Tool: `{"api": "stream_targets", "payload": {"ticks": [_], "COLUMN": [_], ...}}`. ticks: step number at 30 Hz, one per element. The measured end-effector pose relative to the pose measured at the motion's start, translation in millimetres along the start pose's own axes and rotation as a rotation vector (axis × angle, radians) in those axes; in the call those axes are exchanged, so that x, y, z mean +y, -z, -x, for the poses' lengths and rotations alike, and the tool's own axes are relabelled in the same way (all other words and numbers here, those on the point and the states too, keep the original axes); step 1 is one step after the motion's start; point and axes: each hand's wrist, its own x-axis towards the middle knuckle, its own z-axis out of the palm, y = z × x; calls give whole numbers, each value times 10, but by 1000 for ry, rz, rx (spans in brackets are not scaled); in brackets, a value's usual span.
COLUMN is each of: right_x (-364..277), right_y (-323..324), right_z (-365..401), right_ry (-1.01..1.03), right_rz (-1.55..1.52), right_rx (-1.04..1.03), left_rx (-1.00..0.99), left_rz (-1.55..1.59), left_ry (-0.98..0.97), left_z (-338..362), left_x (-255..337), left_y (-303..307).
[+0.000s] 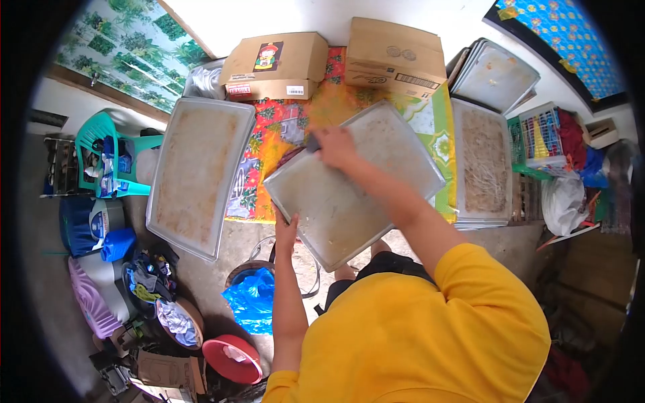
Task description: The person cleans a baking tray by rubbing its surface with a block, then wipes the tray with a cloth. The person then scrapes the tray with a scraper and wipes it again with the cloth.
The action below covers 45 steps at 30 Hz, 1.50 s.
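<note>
A worn, greyish baking tray (376, 178) is tilted at an angle in front of my body, its far part over the table. My left hand (286, 232) grips its near left edge, thumb on top. Near the tray's far left edge my right hand (336, 146) is closed on a small dark flat piece (313, 143), whose exact kind I cannot tell. Brownish stains and specks mark the tray's surface. Past my right hand, a yellowish blur hangs over the tablecloth (269, 138).
Another stained tray (201, 174) lies to the left, and a stack of trays (482, 161) stands right. Two cardboard boxes (275, 67) sit at the table's back. Below are a blue plastic bag (252, 299) and red basin (232, 359); a green chair (101, 154) stands left.
</note>
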Motion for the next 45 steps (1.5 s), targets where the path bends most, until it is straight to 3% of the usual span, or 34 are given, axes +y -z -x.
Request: {"api": "stream_targets", "payload": {"ticks": [4, 7, 11, 14, 17, 19, 23, 27, 30, 31, 33, 36, 39, 42, 43, 45], "right_x": [-217, 270, -267, -639, -439, -50, 128, -421, -801, -806, -752, -724, -898, -892, -846, -779], "right_y": [-118, 132, 60, -248, -26, 64, 111, -213, -206, -228, -261, -174, -204, -210, -247, -236], "right_z": [56, -18, 176, 383, 109, 14, -86, -110, -22, -33, -88, -192, 60, 69, -18, -83], "right_ry": [159, -112, 35, 372, 18, 25, 136, 300, 510, 496, 472, 268, 510, 415, 258, 143], "right_rz": [31, 36, -6, 65, -10, 39, 100, 68, 96, 84, 65, 68, 101, 73, 19, -4], "right_rx": [68, 110, -32, 103, -99, 67, 42, 125, -121, -82, -3, 75, -105, -133, -29, 14], "left_rx": [10, 18, 15, 17, 17, 28, 47, 19, 8, 3, 45, 32, 21, 11, 15, 29], "left_rz": [76, 51, 80, 65, 20, -9, -44, 40, 19, 4, -67, -8, -3, -19, -50, -67], "left_ry": [44, -64, 24, 24, -21, -52, -145, -60, 89, 151, -151, -80, -106, -86, -99, -97], "left_z": [158, 90, 126, 124, 122, 112, 84, 91, 273, 333, -12, 48, 8, -1, -16, 3], "left_x": [294, 217, 247, 263, 269, 233, 146, 150, 580, 727, 14, 74, -6, -29, -34, -17], "left_y": [-69, -57, -52, -71, -59, -37, -57, -56, -103, -100, -39, -28, -41, -30, -23, 3]}}
